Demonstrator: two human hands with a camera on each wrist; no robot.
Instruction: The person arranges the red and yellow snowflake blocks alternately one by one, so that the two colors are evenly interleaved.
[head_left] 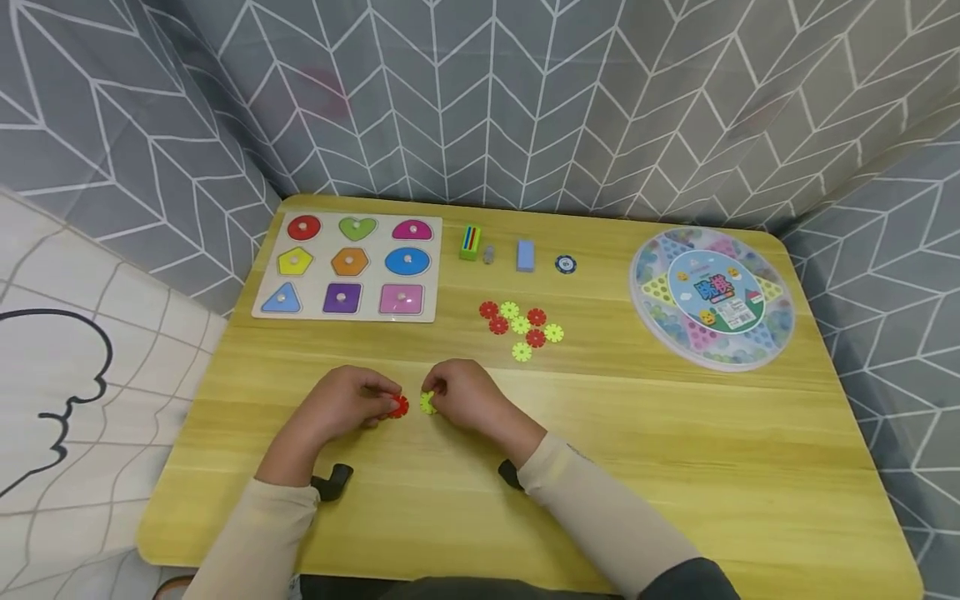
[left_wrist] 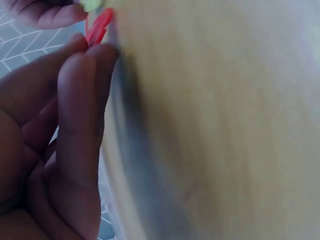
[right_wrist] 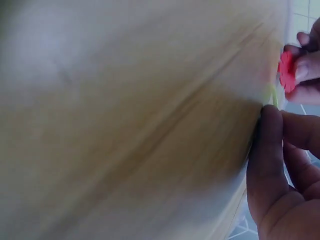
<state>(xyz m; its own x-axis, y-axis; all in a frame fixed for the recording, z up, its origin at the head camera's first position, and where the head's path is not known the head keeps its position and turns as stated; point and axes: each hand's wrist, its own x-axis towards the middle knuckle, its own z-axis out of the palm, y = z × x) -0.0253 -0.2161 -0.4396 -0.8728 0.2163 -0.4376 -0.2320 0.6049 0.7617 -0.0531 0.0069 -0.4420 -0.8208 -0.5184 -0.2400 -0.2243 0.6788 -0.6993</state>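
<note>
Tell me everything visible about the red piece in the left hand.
The red snowflake disc is a small, flat, toothed round of what looks like plastic. The left hand pinches it at the fingertips, just above the wooden table, close beside the yellow-green disc in the right hand. Whether the two discs touch is unclear.

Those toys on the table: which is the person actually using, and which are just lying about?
In use: red disc in left hand; yellow-green disc in right hand; loose disc pile.
Lying about: shape puzzle, round game box, blue block, poker chip.
</note>
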